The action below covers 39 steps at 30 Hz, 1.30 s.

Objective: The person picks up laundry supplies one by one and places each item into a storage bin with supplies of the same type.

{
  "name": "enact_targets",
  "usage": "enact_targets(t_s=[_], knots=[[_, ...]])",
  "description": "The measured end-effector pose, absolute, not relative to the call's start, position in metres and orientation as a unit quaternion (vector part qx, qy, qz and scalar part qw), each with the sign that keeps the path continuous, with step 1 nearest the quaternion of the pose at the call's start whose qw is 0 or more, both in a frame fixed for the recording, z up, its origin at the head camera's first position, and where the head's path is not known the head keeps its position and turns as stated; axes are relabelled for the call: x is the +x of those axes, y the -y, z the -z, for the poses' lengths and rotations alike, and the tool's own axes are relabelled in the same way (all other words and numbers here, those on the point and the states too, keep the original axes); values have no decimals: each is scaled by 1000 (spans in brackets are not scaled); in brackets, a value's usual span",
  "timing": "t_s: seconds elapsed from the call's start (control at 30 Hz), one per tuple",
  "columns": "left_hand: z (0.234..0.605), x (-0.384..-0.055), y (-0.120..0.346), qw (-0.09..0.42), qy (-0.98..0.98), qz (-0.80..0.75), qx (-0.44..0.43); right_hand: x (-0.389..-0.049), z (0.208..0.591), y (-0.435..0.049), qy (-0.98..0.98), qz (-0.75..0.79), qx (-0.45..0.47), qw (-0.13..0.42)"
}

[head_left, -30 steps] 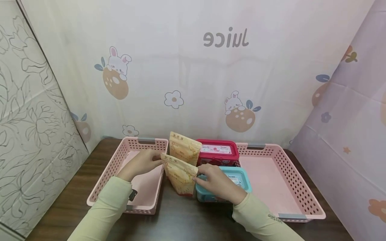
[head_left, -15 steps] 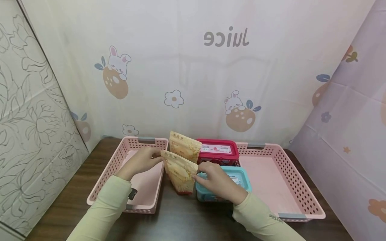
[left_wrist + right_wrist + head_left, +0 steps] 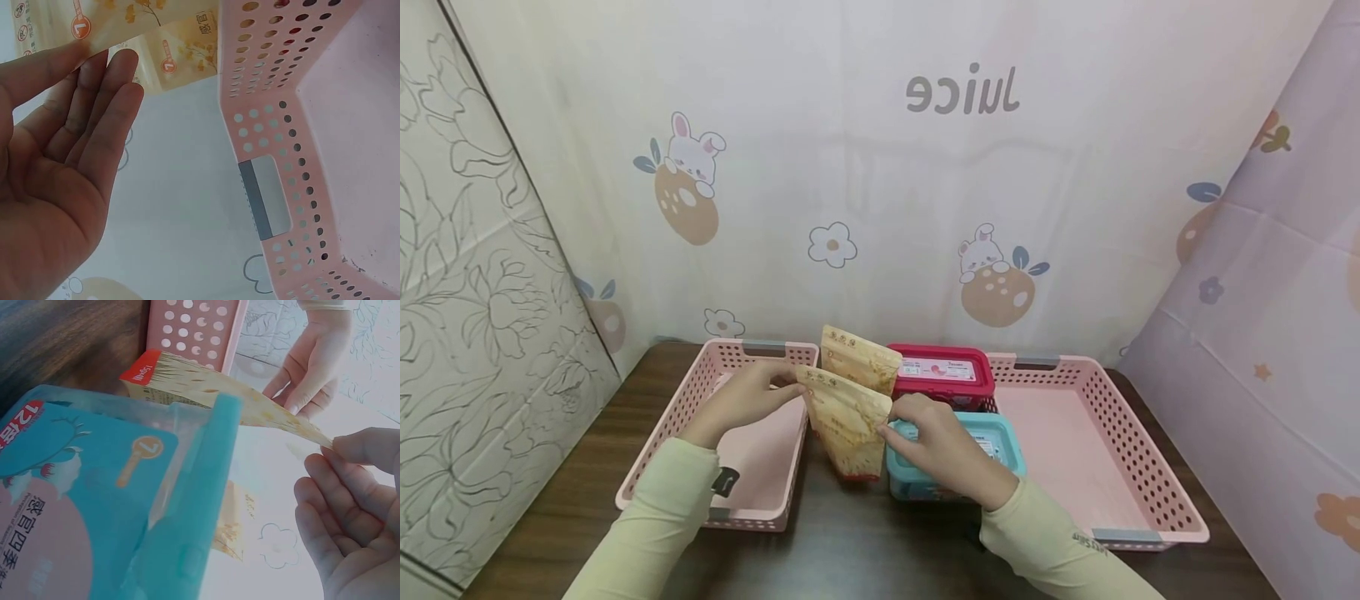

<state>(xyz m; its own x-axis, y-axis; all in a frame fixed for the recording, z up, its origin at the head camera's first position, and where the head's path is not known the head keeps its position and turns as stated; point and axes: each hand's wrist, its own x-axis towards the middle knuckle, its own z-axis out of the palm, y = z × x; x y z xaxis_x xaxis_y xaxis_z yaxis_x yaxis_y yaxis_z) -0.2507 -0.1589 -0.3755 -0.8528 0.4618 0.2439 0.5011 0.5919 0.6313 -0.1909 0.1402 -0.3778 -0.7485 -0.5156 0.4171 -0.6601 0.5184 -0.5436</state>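
Note:
Both hands pinch the top corners of a yellow stand-up pouch (image 3: 848, 425), whose red-edged base is low near the table. My left hand (image 3: 747, 402) grips its left corner between thumb and fingers; the left wrist view shows that hand (image 3: 69, 150) with the thumb on the film. At the right corner is my right hand (image 3: 942, 442), pinching with thumb and forefinger (image 3: 359, 500). A second, similar pouch (image 3: 859, 354) stands right behind. Beside my right hand, and partly hidden by it, sits a turquoise lidded box (image 3: 1000, 442); a red lidded box (image 3: 943, 375) is behind that.
A pink perforated basket (image 3: 760, 475) stands on the left, under my left forearm. Another pink basket (image 3: 1082, 450) is on the right, beside the boxes. The dark wooden table (image 3: 835, 550) runs in front, with a printed curtain (image 3: 910, 192) behind.
Both hands have raised the front pouch's top edge slightly, and it now hides more of the pouch behind. The boxes and baskets have stayed in place.

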Motion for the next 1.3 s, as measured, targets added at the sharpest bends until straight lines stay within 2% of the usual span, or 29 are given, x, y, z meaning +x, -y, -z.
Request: enact_targets(t_s=[0.2,0.6,1.03,1.3], knots=[[370,-249,159,26,880,396,-262,-189,373,-139,863,-361,337,106],[359,-246,162,-9,844,495,-206,-189,362,-140,848,-386,329,156],[353,-244,163,-34,799,578,-161,-185,348,-138,838,-412,318,167],[354,-242,163,-37,765,621,-167,-186,347,-138,835,-419,311,177]])
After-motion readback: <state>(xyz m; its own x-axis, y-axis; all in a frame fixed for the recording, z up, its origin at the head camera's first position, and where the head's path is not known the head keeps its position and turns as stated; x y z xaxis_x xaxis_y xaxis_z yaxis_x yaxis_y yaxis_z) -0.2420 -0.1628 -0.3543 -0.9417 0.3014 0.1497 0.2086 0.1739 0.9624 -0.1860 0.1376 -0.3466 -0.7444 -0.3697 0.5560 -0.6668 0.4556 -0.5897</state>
